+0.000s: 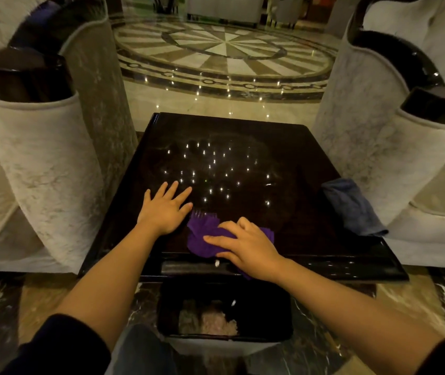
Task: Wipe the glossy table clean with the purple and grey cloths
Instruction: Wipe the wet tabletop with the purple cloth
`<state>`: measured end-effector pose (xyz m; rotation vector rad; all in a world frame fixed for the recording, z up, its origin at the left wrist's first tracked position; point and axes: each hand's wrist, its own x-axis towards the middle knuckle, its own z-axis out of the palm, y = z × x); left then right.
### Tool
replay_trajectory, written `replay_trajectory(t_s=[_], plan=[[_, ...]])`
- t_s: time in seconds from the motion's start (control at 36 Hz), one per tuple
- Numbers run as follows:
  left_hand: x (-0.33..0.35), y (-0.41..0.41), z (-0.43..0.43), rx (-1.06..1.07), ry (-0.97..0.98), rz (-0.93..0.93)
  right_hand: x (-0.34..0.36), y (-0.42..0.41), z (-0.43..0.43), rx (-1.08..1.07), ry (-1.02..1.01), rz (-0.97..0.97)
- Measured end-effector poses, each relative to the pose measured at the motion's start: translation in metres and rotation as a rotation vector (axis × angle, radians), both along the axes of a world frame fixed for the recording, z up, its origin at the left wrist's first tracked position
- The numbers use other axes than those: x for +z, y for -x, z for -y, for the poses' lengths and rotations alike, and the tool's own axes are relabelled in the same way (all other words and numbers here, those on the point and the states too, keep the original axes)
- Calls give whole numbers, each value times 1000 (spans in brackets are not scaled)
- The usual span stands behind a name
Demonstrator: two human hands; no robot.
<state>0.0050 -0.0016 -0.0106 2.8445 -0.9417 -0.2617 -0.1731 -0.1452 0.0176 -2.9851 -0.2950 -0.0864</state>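
The glossy dark table point(243, 158) stands in front of me and mirrors many small ceiling lights. My left hand point(165, 207) lies flat on its near left part, fingers spread, holding nothing. Just right of it, my right hand point(245, 246) presses down on the crumpled purple cloth point(202, 236) at the table's front edge, fingers curled over it. A small white speck point(217, 263) sits on the front rim below the cloth. The grey cloth point(351, 207) lies bunched on the table's right edge, untouched.
A dark waste bin point(224, 339) with crumpled paper inside stands on the floor under the table's front edge. Pale upholstered armchairs point(48, 169) point(394, 158) flank the table closely on both sides. Patterned marble floor point(224, 50) stretches beyond.
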Motion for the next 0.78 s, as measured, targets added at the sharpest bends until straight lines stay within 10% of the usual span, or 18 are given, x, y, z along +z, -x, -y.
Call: replay_trajectory(t_s=[0.39,0.78], plan=[[-2,-2,1,6,-4,-2,24,40,0,235,32,63],[1,-1,-1,15,-4,0,22,-32,152,-680,-318,105]])
